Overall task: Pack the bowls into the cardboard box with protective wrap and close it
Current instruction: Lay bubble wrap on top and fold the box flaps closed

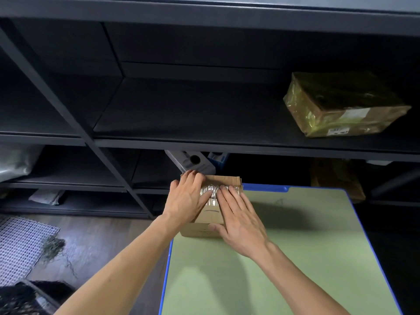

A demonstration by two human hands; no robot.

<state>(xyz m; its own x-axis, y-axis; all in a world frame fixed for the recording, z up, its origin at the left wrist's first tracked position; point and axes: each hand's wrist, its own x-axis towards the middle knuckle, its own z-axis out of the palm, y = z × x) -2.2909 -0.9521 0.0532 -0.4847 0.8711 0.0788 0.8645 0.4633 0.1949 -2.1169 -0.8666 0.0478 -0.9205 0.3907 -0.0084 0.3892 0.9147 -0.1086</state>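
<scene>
Closed cardboard box at the far left corner of the green, blue-edged counter, seen from above. Its flaps are down and whatever is inside is hidden. My hands cover much of the top and its left side, so the full run of the shiny tape strip across the seam cannot be followed. The left grip lies flat over the box's top left, fingers straight and reaching to the far edge, closed around nothing. The right grip is likewise spread wide: its fingertips press on the tape, and its thumb rests against the near face of the box. Behind the box stands dark shelving. It carries a parcel in yellowish film at upper right, cut by shadow. Under the shelf edge a pale object is too dim to identify, as is a brown bundle at lower right.
</scene>
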